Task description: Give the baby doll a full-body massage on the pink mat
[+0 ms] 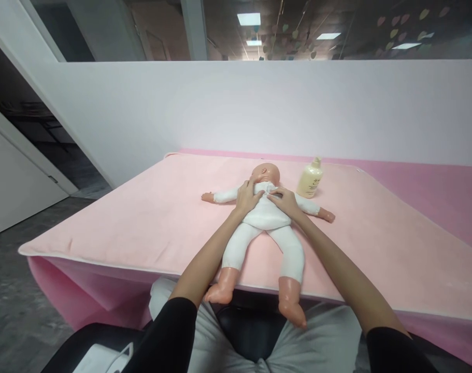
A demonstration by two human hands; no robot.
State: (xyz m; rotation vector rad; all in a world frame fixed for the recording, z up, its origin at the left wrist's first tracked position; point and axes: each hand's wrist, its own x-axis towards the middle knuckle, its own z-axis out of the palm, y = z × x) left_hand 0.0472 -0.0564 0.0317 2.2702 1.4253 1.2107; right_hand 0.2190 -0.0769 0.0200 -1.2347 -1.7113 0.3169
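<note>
A baby doll (265, 215) with a white cloth body and bare plastic head, hands and feet lies on its back, its arms spread and its head turned to the left. My left hand (248, 197) rests on the doll's chest and shoulder at the left, fingers stretched toward the neck and thumb pointing inward. On the other side of the chest lies my right hand (285, 201), its fingers reaching to the middle near the neckline. Both hands look open, laid on the doll rather than wrapped round it. A pale yellow bottle (309, 181) stands beyond my right hand.
The doll lies on a pink padded mat (142, 217) with a light edge; its feet hang over the front edge above my lap. A white wall (259, 109) with windows above rises behind the table. A white device (99, 360) with a cable is at lower left.
</note>
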